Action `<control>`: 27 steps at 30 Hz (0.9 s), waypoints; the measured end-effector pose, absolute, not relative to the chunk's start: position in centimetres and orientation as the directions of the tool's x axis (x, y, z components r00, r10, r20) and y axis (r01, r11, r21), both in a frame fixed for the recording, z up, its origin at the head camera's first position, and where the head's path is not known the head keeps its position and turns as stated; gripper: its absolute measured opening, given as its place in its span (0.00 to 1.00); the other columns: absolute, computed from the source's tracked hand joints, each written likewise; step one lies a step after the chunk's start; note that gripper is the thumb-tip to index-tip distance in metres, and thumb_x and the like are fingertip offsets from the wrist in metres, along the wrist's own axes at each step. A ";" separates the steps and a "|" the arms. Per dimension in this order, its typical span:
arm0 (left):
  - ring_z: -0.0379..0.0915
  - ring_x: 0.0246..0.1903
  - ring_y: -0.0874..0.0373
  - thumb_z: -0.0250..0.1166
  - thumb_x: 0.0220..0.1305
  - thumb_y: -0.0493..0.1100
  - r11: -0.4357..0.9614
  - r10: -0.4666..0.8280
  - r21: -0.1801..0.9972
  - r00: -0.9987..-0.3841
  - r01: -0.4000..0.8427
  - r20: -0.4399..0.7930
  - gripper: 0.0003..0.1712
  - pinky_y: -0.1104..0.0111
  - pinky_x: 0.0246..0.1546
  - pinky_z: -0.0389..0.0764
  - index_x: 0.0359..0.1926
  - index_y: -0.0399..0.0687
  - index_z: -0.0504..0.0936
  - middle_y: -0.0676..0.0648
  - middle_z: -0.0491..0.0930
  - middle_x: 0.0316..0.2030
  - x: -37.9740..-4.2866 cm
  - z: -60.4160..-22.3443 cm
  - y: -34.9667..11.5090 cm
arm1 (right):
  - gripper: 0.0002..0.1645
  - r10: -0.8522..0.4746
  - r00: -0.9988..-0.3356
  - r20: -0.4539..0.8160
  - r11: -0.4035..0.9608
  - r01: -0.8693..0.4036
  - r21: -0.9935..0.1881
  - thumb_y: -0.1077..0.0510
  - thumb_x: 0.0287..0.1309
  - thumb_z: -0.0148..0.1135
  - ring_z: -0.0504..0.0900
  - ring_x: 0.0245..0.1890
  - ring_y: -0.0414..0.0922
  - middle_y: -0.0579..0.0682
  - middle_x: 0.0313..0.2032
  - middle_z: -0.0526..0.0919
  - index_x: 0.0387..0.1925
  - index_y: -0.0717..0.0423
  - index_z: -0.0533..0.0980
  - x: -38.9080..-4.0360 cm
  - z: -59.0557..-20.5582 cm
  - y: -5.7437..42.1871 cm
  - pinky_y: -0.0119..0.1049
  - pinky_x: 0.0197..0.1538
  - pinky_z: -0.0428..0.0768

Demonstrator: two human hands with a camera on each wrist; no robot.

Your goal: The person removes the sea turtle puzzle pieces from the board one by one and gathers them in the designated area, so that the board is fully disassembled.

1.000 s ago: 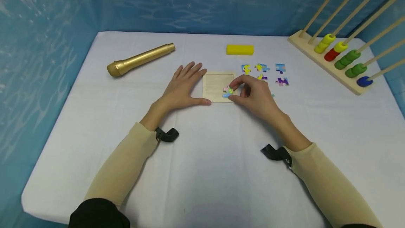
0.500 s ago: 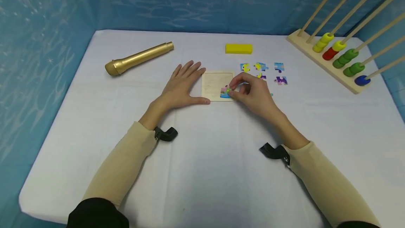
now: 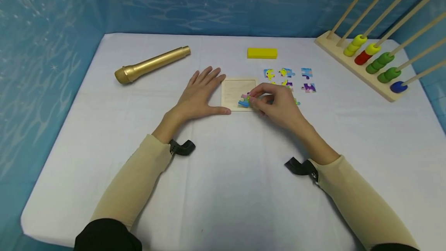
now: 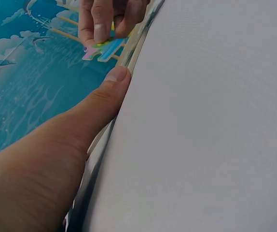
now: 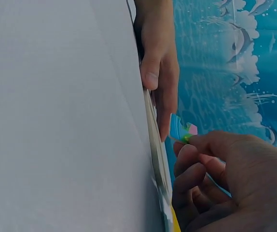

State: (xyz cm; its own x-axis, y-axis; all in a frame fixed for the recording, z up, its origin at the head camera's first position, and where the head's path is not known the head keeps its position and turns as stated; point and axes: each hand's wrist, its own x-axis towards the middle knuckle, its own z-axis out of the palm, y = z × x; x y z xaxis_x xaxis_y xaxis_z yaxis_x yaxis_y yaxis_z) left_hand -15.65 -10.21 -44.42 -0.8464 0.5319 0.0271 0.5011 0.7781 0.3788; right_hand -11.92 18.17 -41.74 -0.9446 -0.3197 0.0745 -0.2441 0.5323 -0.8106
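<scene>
My right hand (image 3: pixel 277 102) pinches a small jigsaw puzzle piece (image 3: pixel 243 101) between thumb and index finger. Pink, blue and green show on the piece, which is tilted in the right wrist view. It is held over the lower right part of a square wooden puzzle tray (image 3: pixel 232 90) with a raised border. Spread flat at the tray's left side, my left hand (image 3: pixel 199 94) touches the border with thumb and index fingertip. In the left wrist view the left thumb (image 4: pixel 102 99) lies along the tray's near edge. The right hand hides the tray's right side.
Several loose puzzle pieces lie right of the tray, among them a purple piece (image 3: pixel 308 88) and a yellow-and-blue piece (image 3: pixel 287 73). Behind stands a yellow block (image 3: pixel 262 53). A gold microphone (image 3: pixel 153 65) lies back left; a wooden bead abacus (image 3: pixel 362 65) fills the back right corner.
My right hand has shifted a little left over the tray, and the puzzle piece has turned in its fingers. The left hand has stayed in place at the tray.
</scene>
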 end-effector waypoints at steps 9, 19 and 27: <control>0.31 0.85 0.52 0.68 0.56 0.79 0.771 0.544 0.373 -0.839 0.516 0.036 0.66 0.52 0.84 0.30 0.85 0.56 0.53 0.50 0.45 0.86 -15.9 -44.4 -10.0 | 0.11 -0.219 -0.971 0.097 0.570 -0.208 -0.795 0.52 0.72 0.67 0.78 0.34 0.44 0.47 0.43 0.89 0.49 0.51 0.88 -11.3 -41.3 21.8 0.26 0.32 0.76; 0.31 0.85 0.51 0.69 0.56 0.79 0.774 0.542 0.373 -0.840 0.512 0.027 0.66 0.51 0.84 0.31 0.85 0.55 0.53 0.49 0.45 0.85 -15.9 -44.1 -10.1 | 0.15 -0.096 -0.993 0.068 0.631 -0.114 -0.767 0.50 0.73 0.66 0.78 0.37 0.39 0.42 0.46 0.83 0.55 0.50 0.85 -9.7 -41.4 29.1 0.19 0.34 0.78; 0.31 0.85 0.52 0.69 0.56 0.79 0.772 0.540 0.377 -0.841 0.511 0.034 0.66 0.51 0.84 0.30 0.85 0.56 0.52 0.50 0.45 0.85 -15.6 -44.5 -10.2 | 0.19 0.043 -0.996 0.079 0.755 -0.019 -0.655 0.46 0.74 0.64 0.72 0.38 0.37 0.37 0.39 0.81 0.55 0.52 0.85 -8.8 -41.9 32.6 0.20 0.33 0.69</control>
State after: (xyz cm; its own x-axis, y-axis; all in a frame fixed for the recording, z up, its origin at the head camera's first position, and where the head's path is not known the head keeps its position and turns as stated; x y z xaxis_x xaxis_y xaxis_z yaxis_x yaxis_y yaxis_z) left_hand -15.62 -10.23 -44.53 -0.8410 0.5399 0.0345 0.5113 0.7723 0.3771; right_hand -8.82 32.59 -41.89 -0.9960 0.0428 0.0789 -0.0194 0.7553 -0.6551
